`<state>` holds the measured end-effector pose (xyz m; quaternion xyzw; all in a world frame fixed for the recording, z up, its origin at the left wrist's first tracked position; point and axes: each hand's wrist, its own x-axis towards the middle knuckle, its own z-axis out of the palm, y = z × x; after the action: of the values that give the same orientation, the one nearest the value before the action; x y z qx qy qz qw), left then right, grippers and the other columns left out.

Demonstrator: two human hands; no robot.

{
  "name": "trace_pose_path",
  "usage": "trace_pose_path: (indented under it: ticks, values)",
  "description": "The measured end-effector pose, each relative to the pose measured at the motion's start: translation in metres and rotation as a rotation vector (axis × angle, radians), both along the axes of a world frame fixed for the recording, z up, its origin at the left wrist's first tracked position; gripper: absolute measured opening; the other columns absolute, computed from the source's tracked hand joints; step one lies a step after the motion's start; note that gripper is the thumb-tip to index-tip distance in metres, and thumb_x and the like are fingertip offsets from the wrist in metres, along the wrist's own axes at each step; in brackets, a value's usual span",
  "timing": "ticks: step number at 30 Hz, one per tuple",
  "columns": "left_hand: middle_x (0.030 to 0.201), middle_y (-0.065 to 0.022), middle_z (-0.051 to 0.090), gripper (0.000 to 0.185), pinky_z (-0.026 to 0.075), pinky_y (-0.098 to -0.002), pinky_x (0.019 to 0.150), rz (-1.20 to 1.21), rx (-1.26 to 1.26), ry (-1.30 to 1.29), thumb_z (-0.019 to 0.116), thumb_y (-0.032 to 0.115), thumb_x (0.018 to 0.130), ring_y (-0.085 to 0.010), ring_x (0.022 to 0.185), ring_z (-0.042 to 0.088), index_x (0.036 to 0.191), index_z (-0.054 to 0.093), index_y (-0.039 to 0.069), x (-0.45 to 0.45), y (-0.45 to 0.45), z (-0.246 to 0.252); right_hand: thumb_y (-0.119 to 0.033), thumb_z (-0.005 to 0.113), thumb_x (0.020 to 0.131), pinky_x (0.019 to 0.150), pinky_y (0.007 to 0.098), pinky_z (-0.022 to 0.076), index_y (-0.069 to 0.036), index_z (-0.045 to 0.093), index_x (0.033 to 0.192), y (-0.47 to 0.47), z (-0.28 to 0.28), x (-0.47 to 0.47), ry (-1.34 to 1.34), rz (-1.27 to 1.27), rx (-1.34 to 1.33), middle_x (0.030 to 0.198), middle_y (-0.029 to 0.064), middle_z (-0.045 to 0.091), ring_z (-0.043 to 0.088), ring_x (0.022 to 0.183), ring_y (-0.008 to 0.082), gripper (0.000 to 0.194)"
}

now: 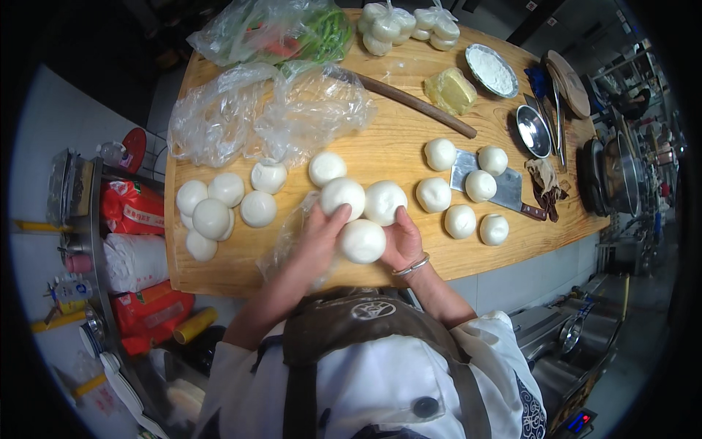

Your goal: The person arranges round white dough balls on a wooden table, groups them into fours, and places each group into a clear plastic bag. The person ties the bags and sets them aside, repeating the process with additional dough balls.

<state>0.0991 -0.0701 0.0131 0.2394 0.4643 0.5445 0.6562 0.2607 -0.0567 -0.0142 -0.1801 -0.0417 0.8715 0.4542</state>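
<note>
My left hand (321, 236) and my right hand (405, 238) hold a cluster of round white dough buns between them. The left thumb lies against the upper left bun (342, 197), and the right thumb against the upper right bun (385, 202). Another bun (364, 241) sits nearest my body, between both palms. One more (327, 168) rests just beyond them. Several buns stand at the left, some stacked (211, 218). To the right, more lie around a cleaver (507, 181), two of them over its blade. Part of a clear plastic bag (290, 236) shows beside my left forearm.
On the wooden table (395, 126) are crumpled plastic bags (219, 115), bagged greens (323, 33), bagged buns (384, 27), a wooden rolling pin (417, 104), a wrapped yellow block (451, 92), a bowl of flour (492, 71), a metal bowl (533, 131) and a rag (544, 178).
</note>
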Motion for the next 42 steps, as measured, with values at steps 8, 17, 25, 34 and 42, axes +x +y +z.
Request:
trace_pose_path:
  ticks: [8,17,25,34,42]
  values:
    - [0.118,-0.0109,0.052,0.049,0.047,-0.0327,0.088,0.186,-0.075,-0.032,0.057,0.030,0.093,-0.0184,0.105,0.053,0.128,0.037,0.002,0.007,-0.007,-0.009,-0.034,0.066,0.085,0.103,0.0421,0.0379,-0.006,0.041,0.131,-0.007,0.003,-0.018,-0.084,-0.074,0.012,0.126,0.0123,0.053,0.050,0.116,0.0263,0.059]
    - [0.118,-0.0111,0.052,0.050,0.049,-0.0358,0.085,0.236,-0.129,-0.079,0.054,0.035,0.093,-0.0206,0.103,0.054,0.129,0.038,0.005,0.008,-0.009,-0.012,-0.036,0.064,0.086,0.107,0.0436,0.0329,-0.004,0.038,0.134,-0.010,0.013,-0.020,-0.053,-0.065,-0.006,0.131,0.0137,0.048,0.045,0.122,0.0284,0.063]
    - [0.116,-0.0106,0.056,0.054,0.050,-0.0376,0.085,0.169,-0.119,-0.226,0.050,0.046,0.093,-0.0215,0.100,0.058,0.128,0.042,0.006,0.000,-0.010,-0.023,-0.036,0.063,0.087,0.108,0.0441,0.0306,-0.004,0.036,0.135,-0.012,0.019,-0.020,-0.026,-0.066,-0.016,0.133,0.0144,0.047,0.044,0.123,0.0299,0.063]
    - [0.104,-0.0107,0.060,0.052,0.054,-0.0371,0.074,0.180,-0.121,-0.275,0.053,0.045,0.092,-0.0202,0.088,0.061,0.122,0.046,0.003,-0.003,-0.010,-0.022,-0.036,0.057,0.091,0.106,0.0435,0.0341,-0.005,0.037,0.134,-0.016,0.021,-0.025,-0.056,-0.126,-0.079,0.129,0.0136,0.050,0.048,0.119,0.0290,0.057]
    - [0.098,-0.0134,0.061,0.057,0.055,-0.0373,0.074,0.117,-0.304,-0.398,0.048,0.053,0.091,-0.0229,0.086,0.062,0.119,0.047,0.004,-0.007,-0.008,-0.041,-0.044,0.051,0.092,0.100,0.0443,0.0409,-0.005,0.039,0.133,-0.018,0.016,-0.023,0.104,-0.121,-0.144,0.123,0.0150,0.055,0.057,0.106,0.0309,0.058]
